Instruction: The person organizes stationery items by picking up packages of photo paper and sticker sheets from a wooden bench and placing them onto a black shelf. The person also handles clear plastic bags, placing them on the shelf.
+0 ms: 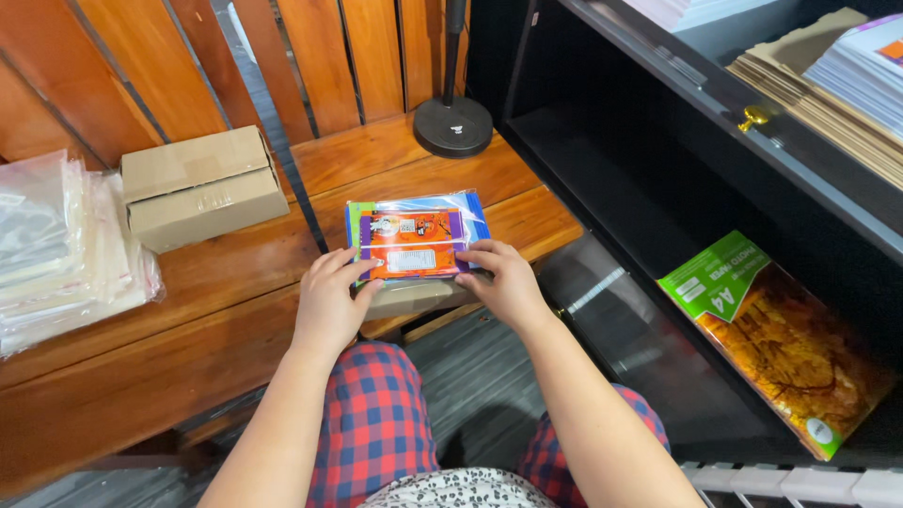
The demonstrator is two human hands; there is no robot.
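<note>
A flat colourful packet in clear plastic, orange in the middle with blue, green and purple edges, lies on a wooden bench. Its near edge rests over a small brown cardboard box. My left hand grips the packet's near left corner, thumb on top. My right hand holds the near right corner the same way. Both forearms reach forward over my red and blue checked trousers.
A closed cardboard box and a stack of clear plastic sleeves sit on the bench to the left. A black round lamp base stands behind. At right is a black shelf unit with a paper ream and paper stacks.
</note>
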